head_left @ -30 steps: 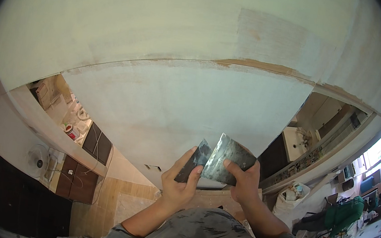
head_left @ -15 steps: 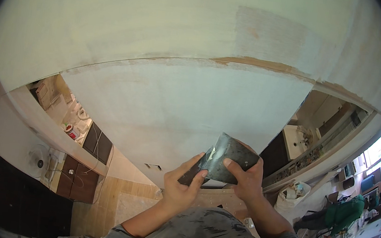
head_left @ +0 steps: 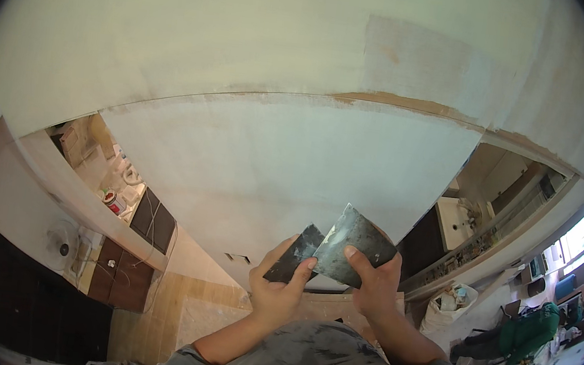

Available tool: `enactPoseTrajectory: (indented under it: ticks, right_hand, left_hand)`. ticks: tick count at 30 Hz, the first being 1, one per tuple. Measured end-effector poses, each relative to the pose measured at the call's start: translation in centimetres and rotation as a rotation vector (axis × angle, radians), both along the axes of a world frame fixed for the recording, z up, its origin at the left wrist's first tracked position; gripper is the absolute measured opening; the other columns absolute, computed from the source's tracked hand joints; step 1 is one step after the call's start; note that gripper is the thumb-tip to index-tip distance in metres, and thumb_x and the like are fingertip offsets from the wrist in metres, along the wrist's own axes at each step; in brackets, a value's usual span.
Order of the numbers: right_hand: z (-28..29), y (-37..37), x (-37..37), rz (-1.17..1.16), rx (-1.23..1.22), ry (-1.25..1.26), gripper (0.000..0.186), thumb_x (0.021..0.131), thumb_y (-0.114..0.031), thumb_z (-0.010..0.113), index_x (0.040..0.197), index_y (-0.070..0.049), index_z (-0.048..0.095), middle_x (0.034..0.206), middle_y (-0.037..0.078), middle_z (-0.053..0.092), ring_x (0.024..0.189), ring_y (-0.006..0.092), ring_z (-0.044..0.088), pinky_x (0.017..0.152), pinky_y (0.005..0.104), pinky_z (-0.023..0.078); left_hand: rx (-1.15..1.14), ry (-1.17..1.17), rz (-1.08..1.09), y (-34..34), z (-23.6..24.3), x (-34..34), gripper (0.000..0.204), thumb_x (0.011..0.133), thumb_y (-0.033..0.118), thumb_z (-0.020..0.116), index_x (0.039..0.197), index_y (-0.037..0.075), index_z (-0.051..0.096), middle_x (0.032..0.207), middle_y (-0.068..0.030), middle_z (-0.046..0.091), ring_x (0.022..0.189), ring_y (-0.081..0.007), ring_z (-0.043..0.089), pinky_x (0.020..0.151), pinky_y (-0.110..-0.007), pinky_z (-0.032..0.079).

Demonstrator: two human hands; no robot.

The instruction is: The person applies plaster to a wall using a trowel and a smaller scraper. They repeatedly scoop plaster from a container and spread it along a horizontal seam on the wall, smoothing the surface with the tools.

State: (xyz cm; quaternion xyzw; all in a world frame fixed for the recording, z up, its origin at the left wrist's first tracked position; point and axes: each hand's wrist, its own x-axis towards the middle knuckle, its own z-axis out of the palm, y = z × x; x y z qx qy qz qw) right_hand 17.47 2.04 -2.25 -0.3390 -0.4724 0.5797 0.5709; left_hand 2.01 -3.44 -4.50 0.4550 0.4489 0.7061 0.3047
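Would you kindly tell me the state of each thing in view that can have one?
Left hand, closed on smaller blade.
Right hand, closed on larger blade.
Smaller blade, tilted, smeared.
Larger blade, tilted, smeared.
Wall, patchily coated.
White sack, open, filled.
Brown cabinet, shut.
Fan, spinning or still: cannot tell.

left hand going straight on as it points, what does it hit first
Probably the dark blade in the right hand; depth is unclear, so the left hand may already touch it.

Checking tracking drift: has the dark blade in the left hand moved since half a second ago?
Yes: the dark blade in the left hand sits further left, nearer the small wall cutout.
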Motion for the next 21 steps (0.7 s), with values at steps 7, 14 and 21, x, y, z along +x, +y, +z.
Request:
enactPoseTrajectory:
  ticks: [7, 14, 21]
  right_hand:
    - [1.9, 0.0, 0.7, 0.079, 0.102, -0.213, 0.040, 0.090, -0.005, 0.071, 0.128, 0.006, 0.065, 0.111, 0.010, 0.073, 0.101, 0.0127, 0.067, 0.091, 0.0301, 0.054]
    - [1.4, 0.6, 1.6, 0.103, 0.128, -0.321, 0.042, 0.090, -0.006, 0.074, 0.129, 0.005, 0.065, 0.109, 0.009, 0.074, 0.100, 0.0126, 0.067, 0.091, 0.0298, 0.053]
    - [1.3, 2.4, 4.0, -0.066, 0.120, -0.091, 0.042, 0.091, -0.009, 0.076, 0.129, 0.005, 0.065, 0.109, 0.008, 0.073, 0.098, 0.0121, 0.066, 0.091, 0.0282, 0.052]
  left_hand:
    - [-0.016, 0.180, -0.132, 0.5, -0.8, -1.9, 0.038, 0.094, 0.007, 0.078, 0.128, -0.006, 0.068, 0.105, -0.0129, 0.077, 0.092, -0.0101, 0.067, 0.083, -0.025, 0.053]
    - [-0.140, 0.204, -0.249, 0.5, 0.6, -2.6, 0.035, 0.097, 0.012, 0.074, 0.128, -0.004, 0.068, 0.103, -0.0108, 0.075, 0.094, -0.0107, 0.065, 0.086, -0.026, 0.052]
    - [-0.200, 0.270, -0.166, 0.8, 1.3, -5.2, 0.031, 0.103, 0.014, 0.065, 0.126, -0.007, 0.067, 0.097, -0.0084, 0.072, 0.087, -0.0118, 0.065, 0.080, -0.026, 0.053]
